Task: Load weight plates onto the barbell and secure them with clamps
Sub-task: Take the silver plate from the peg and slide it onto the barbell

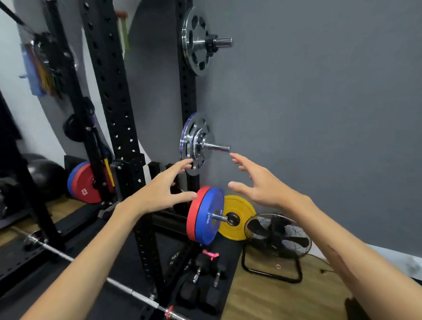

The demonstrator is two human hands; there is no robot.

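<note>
hands (163, 188) (256, 182) spread open near chrome plates (195, 143) on storage peg (216, 147).

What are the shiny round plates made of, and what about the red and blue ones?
The shiny plate on the middle peg looks like polished, chrome-like metal: it is silvery and mirrors the light. The red plate and blue plate below look like rubber or a rubber coating: solid colour, dull, no glints. That is a guess from looks.

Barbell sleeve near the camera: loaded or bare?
Bare. The barbell sleeve shows only chrome; no plate or clamp on it. Both hands reach toward the chrome plates.
</note>
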